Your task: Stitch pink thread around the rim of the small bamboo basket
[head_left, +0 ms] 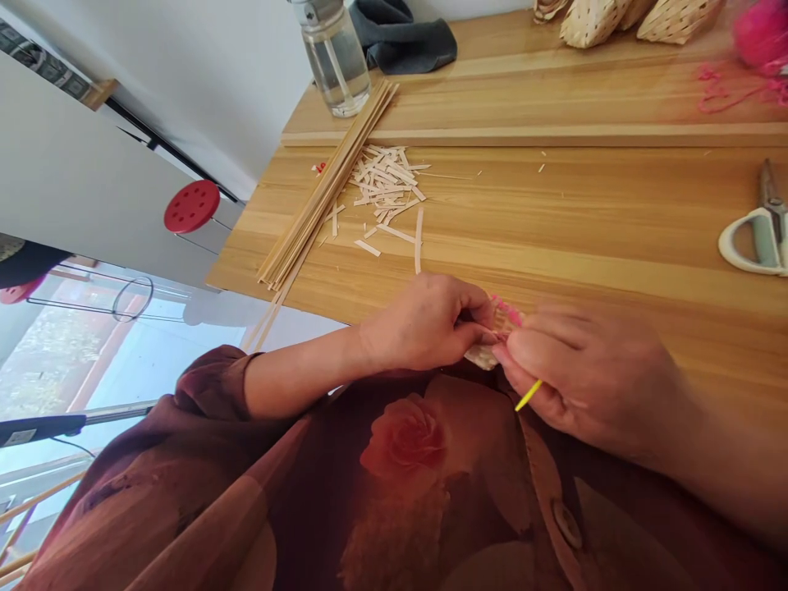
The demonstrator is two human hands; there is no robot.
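At the table's front edge, close to my body, my left hand [431, 324] is closed on a small woven piece of pale strips [481, 356], pinching its edge between thumb and finger. Pink yarn [508, 310] runs along the rim of this piece. My right hand [584, 361] is closed right beside it, its fingertips touching the work and slightly blurred. From under the right fingers sticks the end of a thin yellow needle-like tool [528, 396]; its other end is hidden. Much of the woven piece is covered by both hands.
A bundle of long wooden strips [332, 185] lies left, beside a pile of short cut strips [387, 185]. Behind stand a water bottle [336, 61] and dark cloth [406, 37]. Scissors [760, 234] lie right; woven pieces [616, 20] and pink yarn ball [763, 37] sit at back.
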